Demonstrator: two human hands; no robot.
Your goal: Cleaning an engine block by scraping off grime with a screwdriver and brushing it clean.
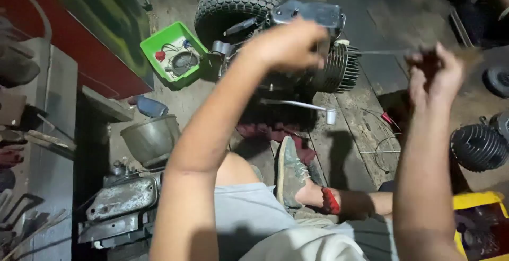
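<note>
While both hands (pixel 366 59) pinch a thin rod (pixel 382 52), engine (pixel 318 54) sits below.

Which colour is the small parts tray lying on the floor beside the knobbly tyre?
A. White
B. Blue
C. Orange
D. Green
D: the parts tray left of the tyre is bright green and holds small parts and wires.
</note>
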